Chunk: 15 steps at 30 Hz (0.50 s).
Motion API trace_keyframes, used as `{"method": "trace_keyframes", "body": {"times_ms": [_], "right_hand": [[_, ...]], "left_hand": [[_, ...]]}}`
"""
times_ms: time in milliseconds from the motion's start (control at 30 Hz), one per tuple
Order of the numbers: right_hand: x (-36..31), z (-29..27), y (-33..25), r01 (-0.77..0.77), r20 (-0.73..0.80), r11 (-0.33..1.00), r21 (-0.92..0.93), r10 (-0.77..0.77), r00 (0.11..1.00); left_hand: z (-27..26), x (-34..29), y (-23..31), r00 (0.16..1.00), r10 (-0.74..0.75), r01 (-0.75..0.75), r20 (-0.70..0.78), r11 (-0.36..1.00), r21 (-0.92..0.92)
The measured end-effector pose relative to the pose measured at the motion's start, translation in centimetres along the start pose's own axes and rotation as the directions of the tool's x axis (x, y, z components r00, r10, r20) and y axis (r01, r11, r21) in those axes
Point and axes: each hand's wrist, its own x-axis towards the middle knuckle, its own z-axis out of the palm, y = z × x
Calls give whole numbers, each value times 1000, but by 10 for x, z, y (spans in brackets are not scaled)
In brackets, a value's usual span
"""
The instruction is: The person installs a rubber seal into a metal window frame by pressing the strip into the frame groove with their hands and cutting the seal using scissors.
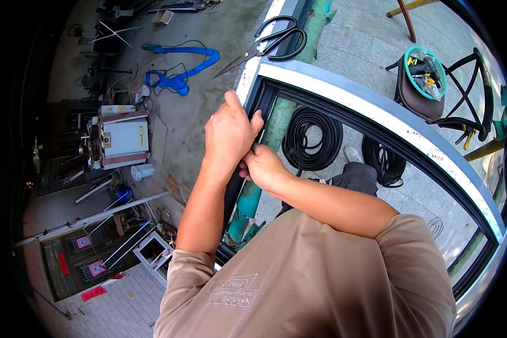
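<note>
Head view: left hand [229,132] and right hand [265,166] curled together over the frame [343,90], on its black left side.
Both are toward eleven o'clock, perhaps to bear on one spot; what they hold, I cannot tell; scissors [252,53] lie across the corner at twelve, probably for easy reach; black coils [292,141] lie below, at two to three.

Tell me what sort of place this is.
Probably a fabrication or repair workshop: a large metal frame, black-handled scissors and a coil of black strip or cable suggest it.
</note>
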Motion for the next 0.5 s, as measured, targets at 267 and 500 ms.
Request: {"method": "trace_keyframes", "body": {"times_ms": [267, 500], "right_hand": [[9, 8, 4, 82, -97, 987, -138, -95, 991], [4, 8, -4, 127, -134, 969, -211, -157, 979]], "left_hand": [[-6, 0, 0, 999, -29, 28, 17, 999, 37], [-4, 0, 0, 998, -61, 61, 3, 997, 36]]}}
